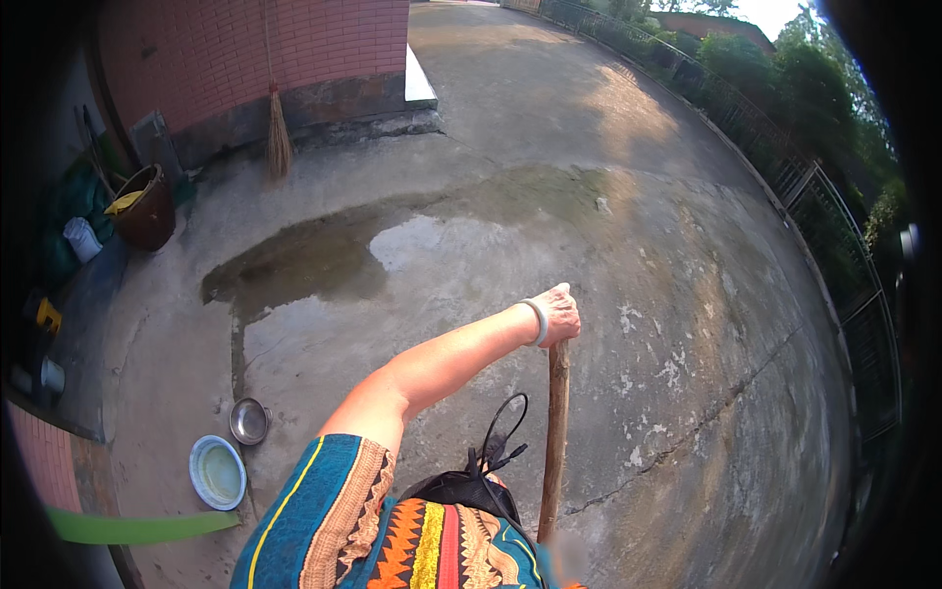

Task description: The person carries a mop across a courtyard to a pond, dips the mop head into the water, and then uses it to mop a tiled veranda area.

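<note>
My left hand (pixel 560 312), with a pale bangle (pixel 537 322) at the wrist, is closed round the top end of a wooden pole (pixel 555 422). From there the pole runs down, close to upright, toward the lower edge, where its far end is out of sight. My left arm reaches across the front of my body in a patterned teal sleeve (pixel 304 510). A black bag or pouch with looped cords (pixel 481 476) shows at my front. I do not see my right hand; a blurred patch beside the pole's lower part cannot be made out.
At the lower left sit a metal bowl (pixel 250 421), a pale basin (pixel 218 473) and a green strip (pixel 147 528). A shallow puddle (pixel 304 260) wets the concrete. A broom (pixel 280 142) leans on the brick wall (pixel 334 49); a brown bin (pixel 147 211) stands left. A fence (pixel 785 182) lines the right.
</note>
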### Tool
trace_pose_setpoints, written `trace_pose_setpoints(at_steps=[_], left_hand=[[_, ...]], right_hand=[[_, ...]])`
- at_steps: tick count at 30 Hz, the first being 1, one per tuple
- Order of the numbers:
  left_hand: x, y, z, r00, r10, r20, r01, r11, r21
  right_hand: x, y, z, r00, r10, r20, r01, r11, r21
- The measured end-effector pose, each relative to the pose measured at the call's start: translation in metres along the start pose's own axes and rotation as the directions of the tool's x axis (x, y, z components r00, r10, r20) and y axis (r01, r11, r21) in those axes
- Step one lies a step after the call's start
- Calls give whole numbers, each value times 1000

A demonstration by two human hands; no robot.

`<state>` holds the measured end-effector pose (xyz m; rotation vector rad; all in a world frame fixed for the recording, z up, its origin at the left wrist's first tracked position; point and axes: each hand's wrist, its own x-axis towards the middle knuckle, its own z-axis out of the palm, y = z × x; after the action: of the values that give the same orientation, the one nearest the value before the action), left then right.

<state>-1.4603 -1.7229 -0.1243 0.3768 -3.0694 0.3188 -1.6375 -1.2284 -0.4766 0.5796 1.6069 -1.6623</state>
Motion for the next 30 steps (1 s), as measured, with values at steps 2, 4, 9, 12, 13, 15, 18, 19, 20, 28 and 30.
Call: trace_pose_setpoints(at_steps=[2,4,9,12,13,15,18,19,20,28,30], left_hand=[[44,-42,3,999,-28,-21,28,1000,5],[79,-77,3,999,-49,8,48,999,25],[128,-180,1,989,-148,-10,148,989,-14],[154,-234,21,984,-152,-92,153,988,4],[162,-252,29,981,-146,-126,149,989,13],[175,-301,33,978,-159,-138,165,986,35],[187,-366,71,965,-212,-154,219,975,28],[196,-385,85,962,-230,-150,236,972,21],[204,-403,99,958,-247,-146,251,968,14],[299,-579,131,959,-282,-29,283,958,42],[345,-618,129,966,-256,-45,258,965,55]], right_hand=[[38,-32,36,1000,10,4,-10,998,56],[64,-60,63,999,35,-22,-32,991,128],[134,-116,161,983,180,-42,-140,871,471],[169,-146,229,968,245,-58,-154,759,633],[183,-158,255,967,249,-58,-149,733,663],[205,-181,319,965,258,-36,-160,696,700],[231,-208,402,944,324,63,-242,551,799],[240,-211,422,946,317,65,-240,553,798],[248,-211,443,962,274,-11,-164,608,777],[318,-266,627,974,206,-98,-129,853,505],[344,-281,661,994,94,-48,-79,964,255]])
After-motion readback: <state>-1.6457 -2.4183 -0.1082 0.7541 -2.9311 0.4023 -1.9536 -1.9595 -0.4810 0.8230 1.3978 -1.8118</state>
